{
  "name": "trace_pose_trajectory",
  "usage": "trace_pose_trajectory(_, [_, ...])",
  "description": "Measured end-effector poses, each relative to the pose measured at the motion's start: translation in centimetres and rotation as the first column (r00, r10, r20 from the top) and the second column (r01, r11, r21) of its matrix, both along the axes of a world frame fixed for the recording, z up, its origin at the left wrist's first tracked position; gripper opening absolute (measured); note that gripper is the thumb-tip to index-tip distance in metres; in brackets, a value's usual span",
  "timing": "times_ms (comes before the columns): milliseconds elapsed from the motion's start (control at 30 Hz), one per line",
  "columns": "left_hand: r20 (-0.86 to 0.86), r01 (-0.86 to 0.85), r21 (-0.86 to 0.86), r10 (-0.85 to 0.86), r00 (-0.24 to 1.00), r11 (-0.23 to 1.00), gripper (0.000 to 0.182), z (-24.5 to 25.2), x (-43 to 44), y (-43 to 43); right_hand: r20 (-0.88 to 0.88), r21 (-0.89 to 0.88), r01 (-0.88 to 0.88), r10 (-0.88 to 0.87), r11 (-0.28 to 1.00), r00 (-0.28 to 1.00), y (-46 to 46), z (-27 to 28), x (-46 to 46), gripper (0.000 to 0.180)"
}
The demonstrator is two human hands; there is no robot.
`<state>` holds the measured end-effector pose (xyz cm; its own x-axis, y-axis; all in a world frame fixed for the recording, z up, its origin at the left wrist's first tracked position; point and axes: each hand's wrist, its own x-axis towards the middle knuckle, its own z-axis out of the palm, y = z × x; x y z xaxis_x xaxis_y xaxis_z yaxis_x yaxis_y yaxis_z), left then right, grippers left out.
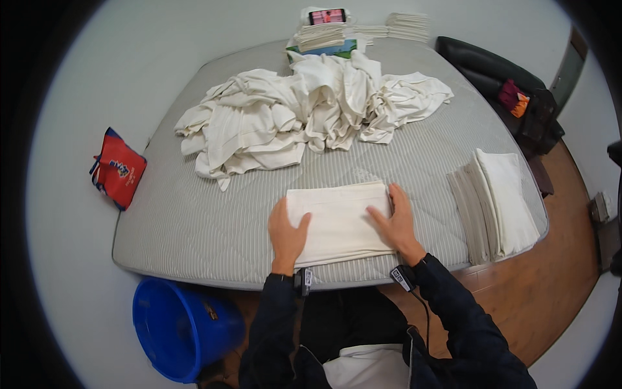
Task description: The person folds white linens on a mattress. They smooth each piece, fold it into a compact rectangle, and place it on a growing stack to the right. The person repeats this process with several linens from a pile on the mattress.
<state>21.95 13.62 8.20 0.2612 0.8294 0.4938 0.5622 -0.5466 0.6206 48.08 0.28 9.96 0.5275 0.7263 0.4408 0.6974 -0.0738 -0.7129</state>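
Note:
Directly in front of me, a folded white cloth (pixel 340 221) lies flat near the front edge of a striped mattress (pixel 218 214). It has several layers, which show along its near edge. My left hand (pixel 287 233) grips its left end, with the thumb on top and the fingers along the side. At the right end, my right hand (pixel 396 221) holds it the same way, its thumb slightly blurred. The fingertips of both hands are partly hidden by the cloth's edges.
A loose heap of white cloths (pixel 262 116) spreads across the mattress's middle. To the right leans a folded cloth stack (pixel 505 204). Farther back, a phone (pixel 327 17) stands above another stack (pixel 320 38). A blue bucket (pixel 218 316), red bag (pixel 124 170) and black sofa (pixel 491 63) surround the mattress.

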Motion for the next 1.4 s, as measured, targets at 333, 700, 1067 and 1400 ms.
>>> trace_pose_trajectory(333, [-0.359,-0.314,-0.317,0.194,0.913,0.895,0.048,3.3,-3.8,-6.9,-0.273,-0.265,-0.039,-0.036,0.963,0.961,2.7,0.2,3.1,0.046])
trace_pose_trajectory(700, [0.003,0.305,-0.220,-0.312,0.950,0.926,0.033,2.9,11.0,-2.0,0.083,-0.043,0.372,-0.368,0.927,0.926,-9.6,7.0,8.0,0.026])
trace_pose_trajectory(1067, [0.516,0.744,-0.376,-0.543,0.663,0.552,0.028,5.4,28.3,-2.8,0.054,0.099,0.548,-0.554,0.831,0.830,-20.1,12.2,8.9,0.018])
trace_pose_trajectory(1400, [0.513,0.879,-0.189,-0.719,0.469,0.438,0.017,15.3,31.6,-2.4,-0.420,0.106,0.533,-0.448,0.839,0.789,-22.1,14.3,10.8,0.016])
